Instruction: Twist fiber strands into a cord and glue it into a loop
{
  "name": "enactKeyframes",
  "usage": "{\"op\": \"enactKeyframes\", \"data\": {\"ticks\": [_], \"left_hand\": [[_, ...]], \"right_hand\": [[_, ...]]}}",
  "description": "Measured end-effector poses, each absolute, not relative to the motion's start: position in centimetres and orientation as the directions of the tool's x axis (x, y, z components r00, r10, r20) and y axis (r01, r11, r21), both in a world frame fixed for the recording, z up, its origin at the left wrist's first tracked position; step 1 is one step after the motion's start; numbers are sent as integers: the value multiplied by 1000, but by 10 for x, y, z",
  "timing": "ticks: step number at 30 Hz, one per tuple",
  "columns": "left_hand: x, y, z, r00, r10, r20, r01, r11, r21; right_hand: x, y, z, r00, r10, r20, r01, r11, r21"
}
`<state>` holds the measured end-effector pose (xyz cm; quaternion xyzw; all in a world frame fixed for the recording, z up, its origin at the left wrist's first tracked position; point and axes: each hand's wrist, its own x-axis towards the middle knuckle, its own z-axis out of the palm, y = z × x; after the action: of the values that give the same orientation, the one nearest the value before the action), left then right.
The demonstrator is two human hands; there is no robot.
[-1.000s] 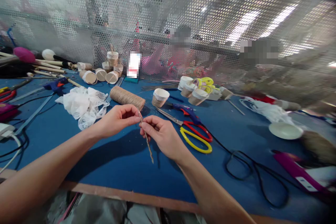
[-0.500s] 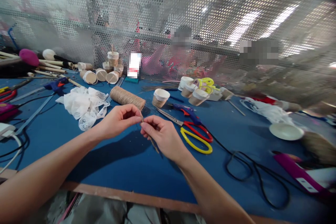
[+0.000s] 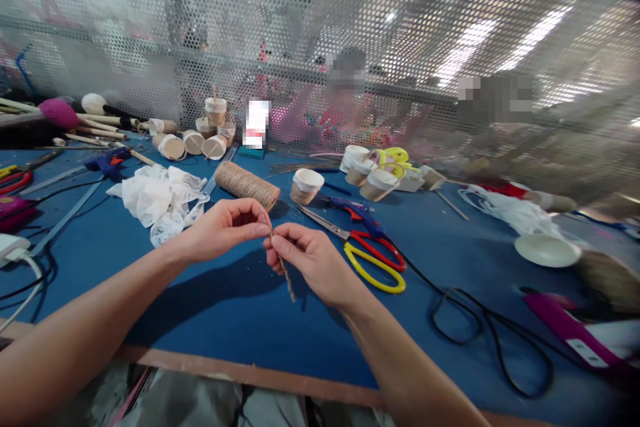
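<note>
While the blue tabletop (image 3: pixel 225 320) spans the foreground, the left hand (image 3: pixel 227 232) and right hand (image 3: pixel 313 259) hang close together above it. Just beyond the left hand rests a twine roll (image 3: pixel 245 183), a tan, closely wound cylinder on its side, its long axis running from far left to near right. Thinnest of all, the twine strand (image 3: pixel 287 278), brown and twisted, is pinched between thumb and fingertips of each hand; its axis slants steeply, the free tail pointing down and slightly right.
</note>
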<state>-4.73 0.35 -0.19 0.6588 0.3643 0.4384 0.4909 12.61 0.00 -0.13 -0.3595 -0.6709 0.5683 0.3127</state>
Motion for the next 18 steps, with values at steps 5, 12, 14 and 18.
{"op": "enactKeyframes", "data": {"ticks": [5,12,14,18], "left_hand": [[-41,0,-5,218,951,218,129,-249,960],[-41,0,-5,219,950,222,152,-258,954],[-44,1,-3,253,941,226,130,-264,956],[-46,2,2,274,931,239,95,-274,957]], "right_hand": [[122,-1,-4,-351,915,197,315,314,-896],[122,-3,-3,-362,890,276,371,409,-833],[123,-3,-3,-397,897,193,301,326,-896],[124,-2,0,-457,885,88,193,196,-961]]}}
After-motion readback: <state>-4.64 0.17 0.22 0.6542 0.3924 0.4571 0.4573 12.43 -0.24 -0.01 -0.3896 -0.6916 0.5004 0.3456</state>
